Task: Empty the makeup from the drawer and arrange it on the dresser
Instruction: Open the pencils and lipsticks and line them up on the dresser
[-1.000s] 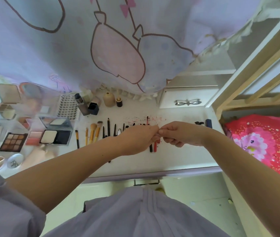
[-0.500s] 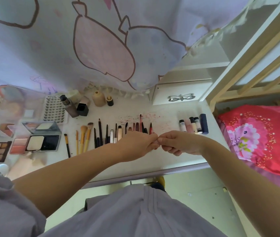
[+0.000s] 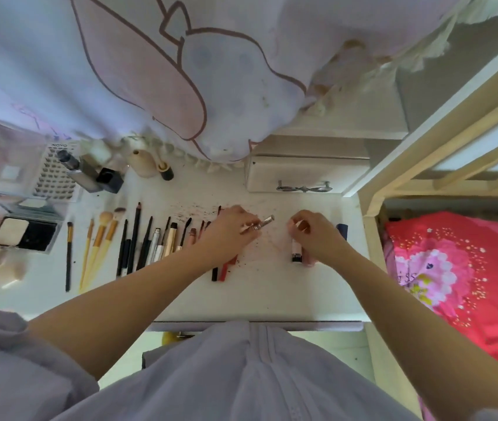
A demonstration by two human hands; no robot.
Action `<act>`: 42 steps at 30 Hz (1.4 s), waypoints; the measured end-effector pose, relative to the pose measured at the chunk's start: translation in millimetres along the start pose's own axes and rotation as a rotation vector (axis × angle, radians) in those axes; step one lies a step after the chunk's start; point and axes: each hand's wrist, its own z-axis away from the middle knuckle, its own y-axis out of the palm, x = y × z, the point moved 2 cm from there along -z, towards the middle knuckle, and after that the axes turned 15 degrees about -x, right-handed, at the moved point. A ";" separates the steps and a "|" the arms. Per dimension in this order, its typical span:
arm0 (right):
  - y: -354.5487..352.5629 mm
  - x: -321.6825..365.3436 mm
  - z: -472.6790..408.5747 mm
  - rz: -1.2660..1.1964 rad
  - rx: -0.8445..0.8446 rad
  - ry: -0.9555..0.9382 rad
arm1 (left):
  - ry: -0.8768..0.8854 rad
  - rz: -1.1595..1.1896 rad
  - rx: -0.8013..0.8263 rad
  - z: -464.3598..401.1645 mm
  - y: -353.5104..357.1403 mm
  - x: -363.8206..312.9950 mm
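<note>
Makeup lies in a neat row across the white dresser top (image 3: 272, 287), and the piece in hand is a slim, silver-tipped metallic tube (image 3: 261, 223), pinched near its middle by the left hand (image 3: 231, 230), its fingers curled round it just above the surface. The shiny end juts out to the right, tilted slightly upward. By the look of it the tube is light and rigid, but its polished skin may slip, so a pinch around the barrel, where the fingers already sit, seems safer than a hold at the tip.

The right hand (image 3: 313, 233) is well apart from the left, fingers bent and closed on something small and pale at its tips; what it is I cannot tell, though it may be a cap. Beneath that hand stands a white tube with a dark band (image 3: 296, 250), beside a pinkish one.

Left of the hands, black pencils and liners (image 3: 134, 238) lie parallel, then wooden-handled brushes with tan bristles (image 3: 99, 238). Thin and stiff, these roll easily and are best lifted mid-shaft. A white drawer with a bow-shaped metal handle (image 3: 304, 187) sits shut behind.
</note>
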 end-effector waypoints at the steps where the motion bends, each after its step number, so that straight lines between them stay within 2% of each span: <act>1: 6.1 1.0 -6.5 0.002 -0.057 -0.019 | -0.030 0.004 -0.066 -3.0 2.2 -1.7; 5: 27.8 12.8 -26.0 0.044 -0.119 -0.170 | -0.087 -0.009 -0.207 -15.4 11.5 -5.9; 11: 48.8 16.7 -37.2 0.305 -0.122 -0.366 | -0.049 -0.091 -0.240 -20.7 32.5 3.3; 15: 46.4 13.1 -37.0 0.284 -0.096 -0.366 | -0.037 -0.155 -0.251 -20.5 38.0 11.5; 18: 26.1 5.9 -38.9 0.245 -0.076 -0.332 | -0.102 -0.152 -0.257 -17.0 34.3 14.4; 22: -2.9 -14.8 -41.6 0.316 -0.025 -0.347 | -0.116 -0.143 -0.475 12.3 19.5 9.9; 23: -5.7 -18.2 -41.1 0.344 -0.013 -0.366 | -0.093 -0.120 -0.477 21.6 19.9 6.5; 26: -3.8 -21.5 -39.8 0.483 0.013 -0.469 | 0.007 -0.057 -0.268 35.4 41.0 -15.7; 28: 0.0 -22.0 -39.3 0.554 0.009 -0.536 | 0.021 -0.145 -0.114 28.3 65.9 -32.1; 31: 3.5 -23.7 -40.6 0.641 0.001 -0.577 | -0.072 -0.333 0.030 10.7 96.6 -47.6; 34: 6.4 -23.8 -41.9 0.685 0.007 -0.564 | -0.200 -0.350 0.055 0.1 109.2 -46.8; 37: 9.4 -20.0 -38.1 0.662 0.016 -0.553 | -0.308 -0.236 0.039 -0.9 104.4 -41.7; 39: 9.6 -14.4 -31.4 0.554 -0.006 -0.516 | -0.283 -0.205 -0.014 5.3 94.0 -39.0; 42: 4.4 -3.1 -19.8 0.255 0.051 -0.284 | -0.146 -0.181 -0.092 23.6 71.9 -36.7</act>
